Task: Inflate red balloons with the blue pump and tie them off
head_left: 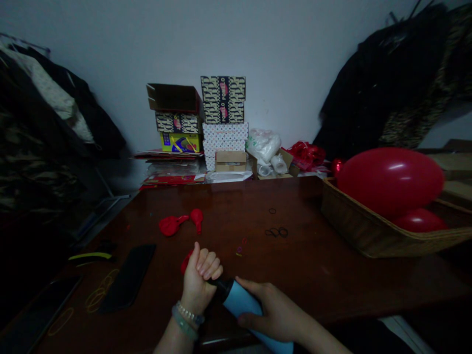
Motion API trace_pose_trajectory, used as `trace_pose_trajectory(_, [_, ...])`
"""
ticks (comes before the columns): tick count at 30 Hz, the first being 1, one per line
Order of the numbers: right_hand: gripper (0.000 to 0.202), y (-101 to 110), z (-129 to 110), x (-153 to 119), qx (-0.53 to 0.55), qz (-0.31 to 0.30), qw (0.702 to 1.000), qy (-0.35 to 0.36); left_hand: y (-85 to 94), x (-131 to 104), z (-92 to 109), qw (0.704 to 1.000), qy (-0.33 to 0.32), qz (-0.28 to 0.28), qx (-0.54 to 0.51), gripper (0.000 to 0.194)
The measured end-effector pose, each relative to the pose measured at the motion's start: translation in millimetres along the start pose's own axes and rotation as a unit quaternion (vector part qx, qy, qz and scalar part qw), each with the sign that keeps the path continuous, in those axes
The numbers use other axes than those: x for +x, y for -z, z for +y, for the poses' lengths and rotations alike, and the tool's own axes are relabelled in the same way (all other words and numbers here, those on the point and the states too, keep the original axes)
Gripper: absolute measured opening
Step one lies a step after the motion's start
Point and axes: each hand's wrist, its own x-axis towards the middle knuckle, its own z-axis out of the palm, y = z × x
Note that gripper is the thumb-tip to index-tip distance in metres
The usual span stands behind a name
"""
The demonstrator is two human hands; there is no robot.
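My left hand (203, 273), with bracelets on its wrist, is closed around the black nozzle end of a blue hand pump (245, 305). A bit of a limp red balloon (186, 262) shows past its far side; the balloon's neck is hidden in the fist. My right hand (271, 309) wraps the pump's blue barrel, which slants toward the table's front edge. Farther off on the table lie two more flat red balloons, one larger (171, 226) and one smaller (196, 220).
On the brown table (228, 201) are dark rubber bands (276, 232), small coloured bands (239, 250), a dark phone-like slab (129, 278) and yellowish bands (98, 297). A wicker basket (357, 236) at right holds inflated red balloons (391, 179). Stacked boxes (224, 137) stand behind.
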Motion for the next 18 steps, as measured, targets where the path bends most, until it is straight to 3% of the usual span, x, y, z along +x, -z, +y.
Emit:
trace_pose_trajectory(8, [0.049, 4.2, -10.1, 1.4, -0.001, 0.023, 0.999, 0.022, -3.3, -0.3, -1.6, 0.999, -0.031, 0.022, -0.002, 0.053])
trace_pose_trajectory(18, [0.058, 3.8, 3.9, 4.0, -0.067, 0.059, 0.996, 0.021, -4.4, 2.4, 2.9, 0.995, -0.081, 0.058, 0.02, 0.052])
